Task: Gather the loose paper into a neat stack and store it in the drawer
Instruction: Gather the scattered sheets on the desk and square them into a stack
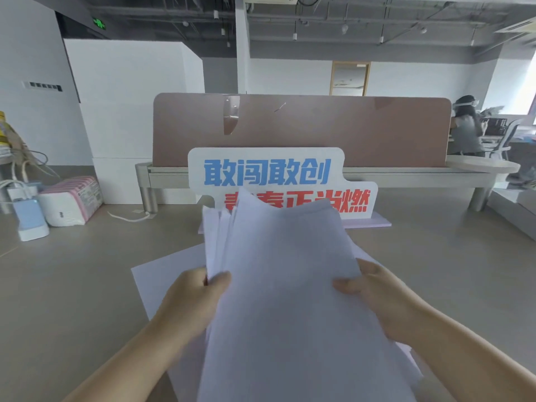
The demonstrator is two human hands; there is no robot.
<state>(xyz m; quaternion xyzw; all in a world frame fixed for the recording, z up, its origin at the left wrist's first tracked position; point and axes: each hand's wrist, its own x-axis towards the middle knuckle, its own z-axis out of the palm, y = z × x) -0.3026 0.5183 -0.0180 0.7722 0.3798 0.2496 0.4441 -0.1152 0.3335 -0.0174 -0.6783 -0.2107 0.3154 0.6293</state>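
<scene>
Sign: we see a white cut-out board (282, 181) with blue and red Chinese characters, standing straight ahead beyond the hands.
Partition: we make out a brown desk divider (333, 129) just behind the sign, farther from the hands.
White and pink device: we spot it (71, 203) on the surface far off to the left of the left hand.
Blue and white device: we find it (30, 219) just beside the pink one, farther left still.
Seated person: we notice one (467, 126) in the background, well beyond the right hand, near a chair (503, 140).
Exit light: we see a green sign (99, 23) high up to the left.
</scene>
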